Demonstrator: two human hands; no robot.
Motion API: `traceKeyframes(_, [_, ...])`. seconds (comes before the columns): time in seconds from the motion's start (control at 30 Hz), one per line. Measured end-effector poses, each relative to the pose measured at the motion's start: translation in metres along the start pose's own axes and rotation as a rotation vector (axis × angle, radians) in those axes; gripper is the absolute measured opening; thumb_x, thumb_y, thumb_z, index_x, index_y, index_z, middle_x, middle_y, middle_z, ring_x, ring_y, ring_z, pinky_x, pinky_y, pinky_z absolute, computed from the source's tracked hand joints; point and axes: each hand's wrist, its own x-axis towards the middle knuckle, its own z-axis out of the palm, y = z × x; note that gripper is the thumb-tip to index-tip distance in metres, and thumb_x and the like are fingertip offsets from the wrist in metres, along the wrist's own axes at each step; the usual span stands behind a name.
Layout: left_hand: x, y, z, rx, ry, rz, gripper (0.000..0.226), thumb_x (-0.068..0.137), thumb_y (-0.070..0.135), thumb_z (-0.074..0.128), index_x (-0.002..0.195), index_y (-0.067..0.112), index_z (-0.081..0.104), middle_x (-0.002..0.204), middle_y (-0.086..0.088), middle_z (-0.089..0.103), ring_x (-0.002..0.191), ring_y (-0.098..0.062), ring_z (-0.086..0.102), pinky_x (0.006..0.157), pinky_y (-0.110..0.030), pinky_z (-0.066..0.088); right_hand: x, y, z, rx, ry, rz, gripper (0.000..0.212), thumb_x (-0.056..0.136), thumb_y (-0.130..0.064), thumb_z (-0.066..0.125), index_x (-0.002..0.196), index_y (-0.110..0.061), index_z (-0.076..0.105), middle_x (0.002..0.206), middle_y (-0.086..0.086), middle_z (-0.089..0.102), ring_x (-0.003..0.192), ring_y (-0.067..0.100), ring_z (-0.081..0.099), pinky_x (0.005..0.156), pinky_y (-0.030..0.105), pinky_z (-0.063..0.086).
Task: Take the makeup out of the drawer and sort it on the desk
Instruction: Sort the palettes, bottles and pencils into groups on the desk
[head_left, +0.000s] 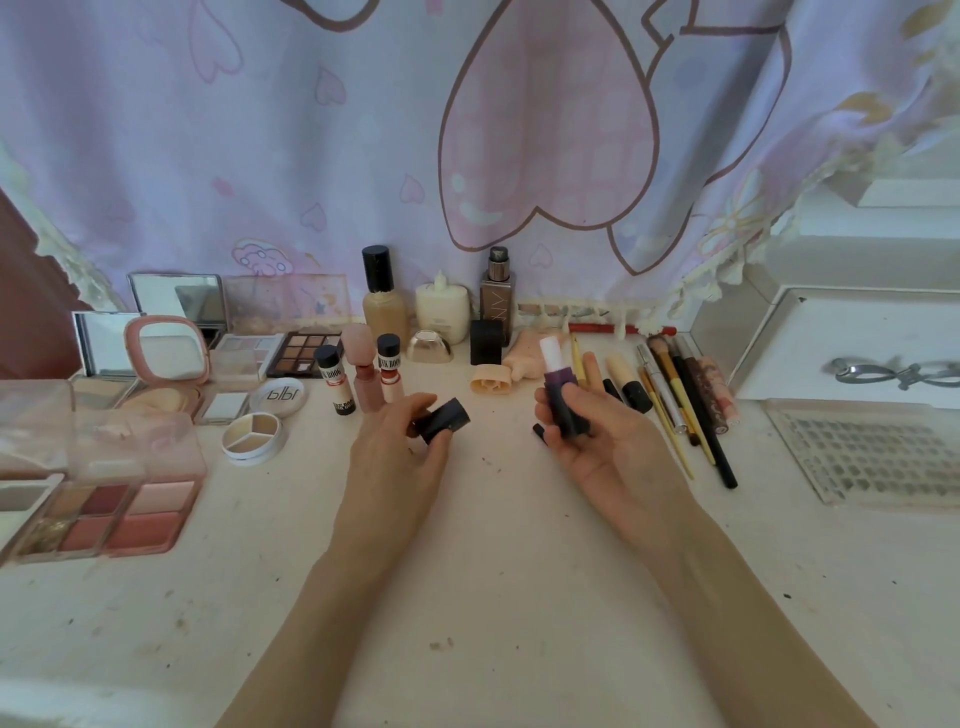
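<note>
Lipstick (560, 395) stands upright in the right hand (587, 441), whose fingers curl round its dark purple barrel above the middle of the desk (493, 571); the pale stick is wound out and bare at the top. The left hand (400, 447), just at nine o'clock of it, pinches the black cap (445, 420) between thumb and fingertips, apart from the tube. The exposed tip is the likely trouble: a crooked push of the cap could shave or snap it, and a brush against skin or desk would smear it. If the barrel slipped, it would probably fall among the things nearby. At one o'clock lie brushes and pencils (685, 410), close enough to be knocked and rolled. At eleven o'clock stand small upright bottles (358, 379), easy to topple with the left wrist. Taller bottles (384, 301) line the back at twelve. Open palettes (114, 514) and compacts (166, 353) crowd nine o'clock, leaving free desk mainly at six.
</note>
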Motion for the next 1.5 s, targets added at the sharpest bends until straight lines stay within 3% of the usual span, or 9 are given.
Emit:
traceKeyframes(0.33, [0.01, 0.002, 0.017, 0.134, -0.051, -0.013, 0.029, 0.085, 0.032, 0.062, 0.104, 0.014, 0.05, 0.095, 0.001, 0.049, 0.092, -0.016, 0.045, 0.065, -0.02, 0.023, 0.007, 0.01, 0.011, -0.792, -0.059, -0.427, 0.022, 0.091, -0.014, 0.056, 0.106, -0.025, 0.067, 0.095, -0.001, 0.07, 0.083, -0.016, 0.057, 0.08, 0.005, 0.044])
traceKeyframes(0.47, [0.008, 0.001, 0.016, 0.097, -0.073, 0.024, 0.036, 0.084, 0.036, 0.063, 0.111, 0.017, 0.049, 0.095, 0.002, 0.048, 0.094, -0.015, 0.044, 0.07, -0.018, 0.027, 0.015, 0.008, 0.01, -0.949, -0.07, -0.408, 0.033, 0.09, -0.017, 0.056, 0.084, -0.047, 0.068, 0.075, 0.006, 0.069, 0.075, -0.006, 0.062, 0.114, 0.045, 0.026])
traceKeyframes(0.57, [0.008, 0.0, 0.015, 0.104, -0.091, 0.108, 0.031, 0.087, 0.028, 0.06, 0.115, 0.018, 0.054, 0.094, 0.003, 0.044, 0.096, -0.018, 0.045, 0.074, -0.017, 0.027, 0.024, 0.007, 0.009, -0.883, -0.07, -0.321, 0.022, 0.088, -0.01, 0.059, 0.109, -0.016, 0.064, 0.083, -0.011, 0.067, 0.079, -0.001, 0.065, 0.096, 0.031, 0.049])
traceKeyframes(0.77, [0.01, -0.004, 0.017, 0.109, -0.088, 0.161, 0.036, 0.088, 0.023, 0.059, 0.122, 0.011, 0.059, 0.094, -0.002, 0.047, 0.093, -0.019, 0.045, 0.075, -0.016, 0.027, 0.045, 0.006, 0.012, -1.29, -0.101, -0.503, 0.024, 0.078, -0.022, 0.069, 0.082, -0.042, 0.057, 0.083, -0.023, 0.063, 0.082, -0.008, 0.059, 0.111, 0.045, 0.028])
traceKeyframes(0.9, [0.01, -0.005, 0.018, 0.143, -0.117, 0.222, 0.032, 0.089, 0.012, 0.057, 0.121, 0.007, 0.06, 0.095, -0.012, 0.054, 0.09, -0.026, 0.049, 0.074, -0.025, 0.034, 0.048, 0.008, 0.012, -1.436, -0.088, -0.51, 0.018, 0.083, -0.018, 0.065, 0.099, -0.026, 0.06, 0.09, -0.013, 0.064, 0.083, -0.001, 0.056, 0.095, -0.007, 0.003])
traceKeyframes(1.17, [0.016, -0.004, 0.02, 0.12, -0.105, 0.203, 0.028, 0.086, 0.009, 0.061, 0.113, 0.006, 0.063, 0.095, -0.012, 0.059, 0.09, -0.027, 0.052, 0.07, -0.02, 0.028, 0.061, 0.013, 0.007, -1.622, -0.078, -0.515, 0.024, 0.084, -0.024, 0.062, 0.093, -0.04, 0.046, 0.085, -0.025, 0.057, 0.104, 0.001, 0.057, 0.115, 0.039, -0.01])
traceKeyframes(1.33, [0.017, -0.004, 0.021, 0.126, -0.096, 0.208, 0.022, 0.085, 0.009, 0.061, 0.107, 0.006, 0.064, 0.093, -0.011, 0.06, 0.087, -0.026, 0.052, 0.068, -0.021, 0.027, 0.057, 0.012, 0.009, -1.584, -0.098, -0.549, 0.023, 0.085, -0.02, 0.062, 0.101, -0.033, 0.052, 0.095, -0.017, 0.063, 0.102, 0.002, 0.058, 0.101, 0.004, -0.009])
traceKeyframes(1.4, [0.017, -0.005, 0.021, 0.13, -0.104, 0.216, 0.024, 0.085, 0.009, 0.061, 0.108, 0.005, 0.063, 0.094, -0.012, 0.059, 0.087, -0.027, 0.052, 0.07, -0.023, 0.03, 0.053, 0.01, 0.01, -1.597, -0.106, -0.556, 0.025, 0.086, -0.016, 0.061, 0.11, -0.023, 0.056, 0.104, -0.01, 0.067, 0.1, 0.003, 0.058, 0.076, -0.014, -0.01])
traceKeyframes(1.5, [0.016, -0.004, 0.021, 0.138, -0.123, 0.219, 0.025, 0.085, 0.009, 0.061, 0.11, 0.004, 0.062, 0.094, -0.013, 0.059, 0.088, -0.028, 0.052, 0.074, -0.029, 0.035, 0.053, 0.011, 0.01, -1.59, -0.095, -0.563, 0.025, 0.085, -0.017, 0.062, 0.109, -0.025, 0.056, 0.102, -0.011, 0.067, 0.104, 0.004, 0.059, 0.084, -0.01, -0.014])
